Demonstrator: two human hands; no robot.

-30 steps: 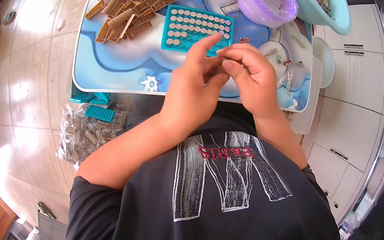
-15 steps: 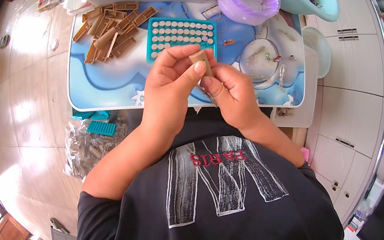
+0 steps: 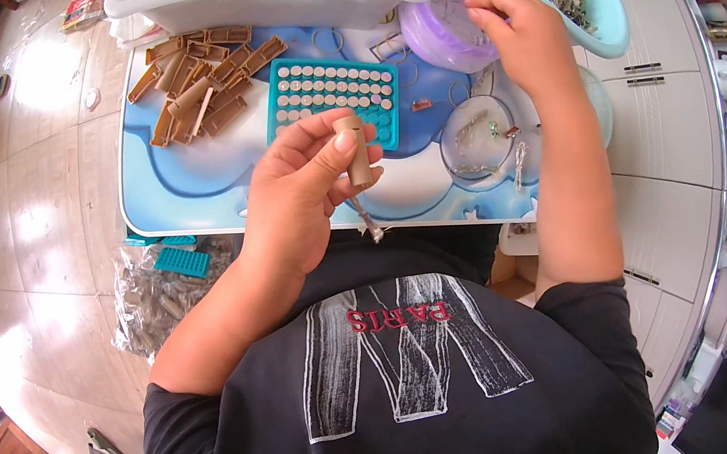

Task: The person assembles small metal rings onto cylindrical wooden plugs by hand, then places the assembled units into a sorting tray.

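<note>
A tan cylindrical plastic casing (image 3: 360, 166) stands nearly upright in my left hand (image 3: 292, 181), with the thumb and fingers closed round it. Thin wires with a silvery end (image 3: 371, 228) dangle below it at the table's near edge. Over the rim of a purple bowl (image 3: 420, 42) is my right hand (image 3: 522, 26), its thumb and fingertips pinched together; whether anything sits between them cannot be made out. Just beyond the left hand lies a teal tray (image 3: 390, 123) with rows of round whitish pieces. A clear round dish (image 3: 468, 168) holds small wired parts.
A pile of brown casing halves (image 3: 194, 87) covers the table's far left. Behind it stands a white bin (image 3: 280, 2) of brown parts. A light-blue basin (image 3: 609, 36) of wired parts is at the far right. A clear bag (image 3: 156, 298) sits left of the table.
My right hand has left the casing and moved right and away to the purple bowl. The left hand still holds the casing. The whole view has shifted slightly.
</note>
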